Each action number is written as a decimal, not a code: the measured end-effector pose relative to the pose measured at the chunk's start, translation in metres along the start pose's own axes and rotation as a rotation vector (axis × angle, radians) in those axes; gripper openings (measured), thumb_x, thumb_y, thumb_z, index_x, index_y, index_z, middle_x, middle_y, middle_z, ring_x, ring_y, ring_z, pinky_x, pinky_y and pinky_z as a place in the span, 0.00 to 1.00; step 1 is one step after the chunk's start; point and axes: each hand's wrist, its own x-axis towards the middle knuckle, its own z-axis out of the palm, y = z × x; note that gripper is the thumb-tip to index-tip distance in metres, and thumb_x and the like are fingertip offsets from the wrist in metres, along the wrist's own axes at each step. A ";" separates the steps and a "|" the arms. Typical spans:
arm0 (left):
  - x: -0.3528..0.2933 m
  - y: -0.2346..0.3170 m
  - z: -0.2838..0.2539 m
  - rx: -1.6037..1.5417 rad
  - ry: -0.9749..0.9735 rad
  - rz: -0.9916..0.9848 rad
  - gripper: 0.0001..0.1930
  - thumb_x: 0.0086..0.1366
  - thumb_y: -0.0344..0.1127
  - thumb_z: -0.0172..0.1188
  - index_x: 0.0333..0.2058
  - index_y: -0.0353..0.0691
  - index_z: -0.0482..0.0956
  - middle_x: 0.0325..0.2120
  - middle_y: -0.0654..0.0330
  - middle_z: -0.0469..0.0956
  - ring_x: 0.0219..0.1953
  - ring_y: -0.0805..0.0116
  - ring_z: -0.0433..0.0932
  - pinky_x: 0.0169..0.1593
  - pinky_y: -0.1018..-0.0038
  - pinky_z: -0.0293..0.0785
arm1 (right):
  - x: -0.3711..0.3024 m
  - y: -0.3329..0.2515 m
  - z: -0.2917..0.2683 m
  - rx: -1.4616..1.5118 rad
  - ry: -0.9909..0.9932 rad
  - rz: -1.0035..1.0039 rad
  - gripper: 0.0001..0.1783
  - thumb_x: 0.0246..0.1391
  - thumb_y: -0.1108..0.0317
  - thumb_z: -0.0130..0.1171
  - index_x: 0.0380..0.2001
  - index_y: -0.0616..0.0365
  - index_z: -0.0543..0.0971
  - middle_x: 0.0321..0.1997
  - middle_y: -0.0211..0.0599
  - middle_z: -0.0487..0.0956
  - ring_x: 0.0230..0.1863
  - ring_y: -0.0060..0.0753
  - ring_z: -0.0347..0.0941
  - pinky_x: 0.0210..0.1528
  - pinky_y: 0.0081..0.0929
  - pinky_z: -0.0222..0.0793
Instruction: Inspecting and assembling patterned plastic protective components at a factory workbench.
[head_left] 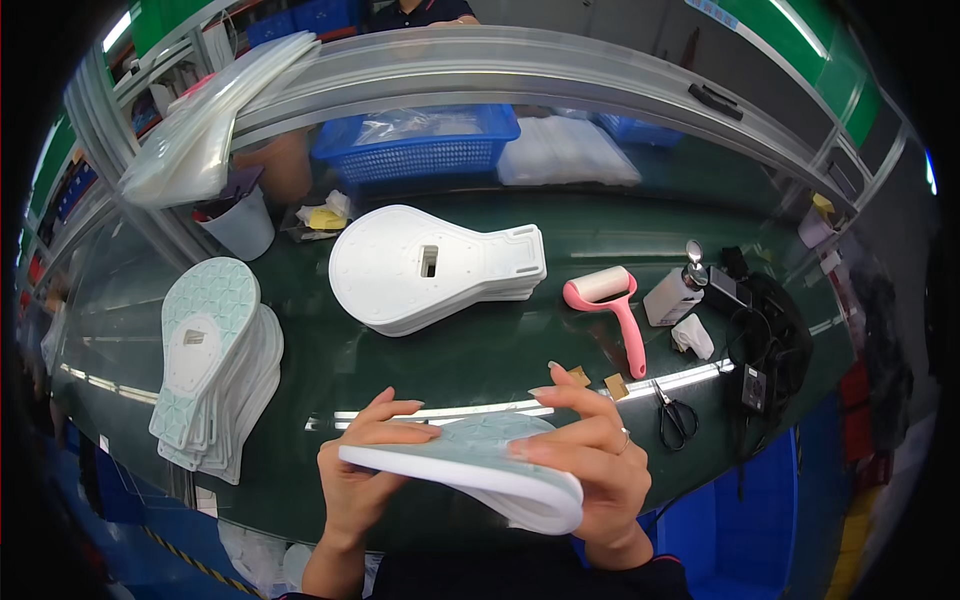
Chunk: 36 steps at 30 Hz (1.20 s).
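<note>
left hand point(360, 470) and right hand point(600, 470): fingers pinching a pale sole point(470, 465) | blue basket point(420, 150): clear plastic bags inside

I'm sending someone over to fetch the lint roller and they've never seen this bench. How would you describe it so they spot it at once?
Start at the dark green table and look right of the stack of white soles in its middle. The lint roller lies flat there, just left of a small white pump bottle. It is the only pink thing on the table, with a white roll at the top and a long pink handle running down towards the black scissors.
</note>
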 end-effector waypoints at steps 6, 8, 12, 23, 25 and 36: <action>0.030 0.061 0.008 0.106 0.416 0.169 0.28 0.38 0.32 0.67 0.39 0.40 0.64 0.26 0.65 0.77 0.37 0.70 0.73 0.56 0.53 0.47 | -0.021 0.013 0.017 0.983 0.378 0.491 0.31 0.32 0.82 0.59 0.45 0.60 0.63 0.45 0.56 0.68 0.56 0.51 0.54 0.55 0.46 0.50; 0.032 0.082 0.001 0.519 0.247 0.315 0.29 0.39 0.35 0.67 0.40 0.43 0.63 0.28 0.72 0.76 0.34 0.73 0.73 0.57 0.51 0.43 | -0.018 0.009 0.026 1.268 0.394 0.620 0.33 0.37 0.77 0.60 0.48 0.58 0.59 0.50 0.59 0.61 0.55 0.51 0.56 0.51 0.43 0.58; 0.033 0.108 -0.007 0.763 0.011 0.341 0.45 0.38 0.48 0.66 0.50 0.42 0.46 0.24 0.77 0.76 0.39 0.80 0.69 0.57 0.47 0.41 | -0.015 0.007 0.032 1.484 0.365 0.704 0.28 0.47 0.62 0.53 0.50 0.58 0.57 0.53 0.61 0.57 0.53 0.52 0.57 0.50 0.44 0.61; 0.027 0.104 0.003 0.698 0.146 0.375 0.42 0.40 0.45 0.66 0.48 0.43 0.47 0.25 0.76 0.76 0.39 0.77 0.69 0.57 0.46 0.36 | -0.011 0.002 0.038 1.558 0.355 0.625 0.28 0.48 0.60 0.51 0.51 0.58 0.57 0.51 0.61 0.60 0.54 0.52 0.57 0.51 0.46 0.59; 0.027 0.106 0.001 0.705 0.131 0.373 0.41 0.40 0.45 0.67 0.48 0.44 0.47 0.25 0.76 0.76 0.39 0.77 0.68 0.57 0.45 0.36 | -0.012 0.003 0.040 1.556 0.360 0.616 0.29 0.45 0.63 0.54 0.50 0.58 0.58 0.51 0.60 0.61 0.54 0.51 0.57 0.51 0.44 0.60; 0.035 0.065 0.008 0.818 0.249 0.486 0.15 0.44 0.27 0.61 0.34 0.34 0.72 0.27 0.57 0.75 0.33 0.62 0.76 0.37 0.71 0.73 | -0.014 0.005 0.036 0.927 0.191 0.812 0.35 0.48 0.73 0.47 0.57 0.60 0.44 0.60 0.45 0.49 0.60 0.40 0.48 0.56 0.33 0.52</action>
